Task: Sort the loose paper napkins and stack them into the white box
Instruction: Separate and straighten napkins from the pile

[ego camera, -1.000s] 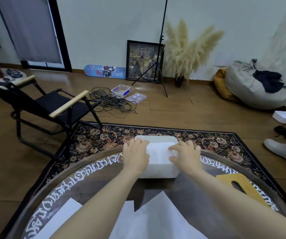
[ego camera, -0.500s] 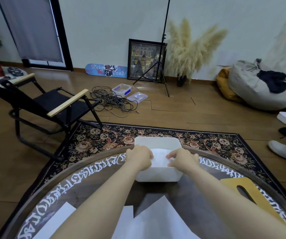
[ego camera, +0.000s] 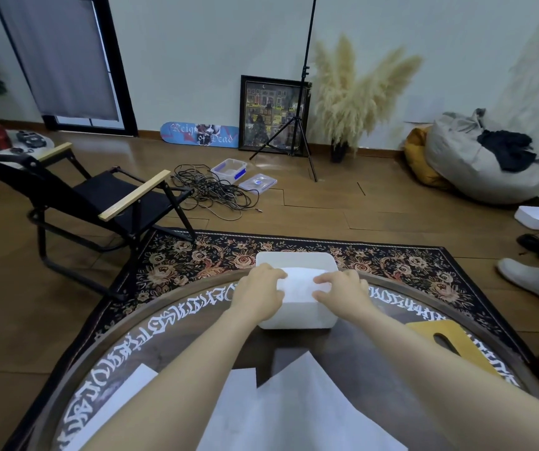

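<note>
A person's two bare hands meet over a white box point(ego camera: 297, 315) that stands at the far edge of a round dark table point(ego camera: 164, 346) ringed with white lettering. The left hand point(ego camera: 258, 294) grips the left end of a folded white napkin point(ego camera: 299, 284), and the right hand point(ego camera: 343, 292) grips its right end, so the napkin spans the gap between the two sets of fingers and lies in the mouth of the box. The fingers of both hands are curled down onto the paper and lie close together; the thumbs are hidden under the hands (whether they pinch the napkin from beneath cannot be told). The box's far rim shows just beyond the fingertips, and its near wall faces the camera below the wrists.

Nearer the person than the fingers, under the forearms, loose napkins point(ego camera: 294, 411) lie flat and overlapping on the tabletop, with another sheet point(ego camera: 122, 395) off to the left side. To the right of the right hand, a yellow board point(ego camera: 437, 333) with a slot cut in it rests on the table. Beyond the fingertips, a floral rug point(ego camera: 216, 255) covers the wooden floor, and a black folding chair point(ego camera: 99, 196) stands well to the left.
</note>
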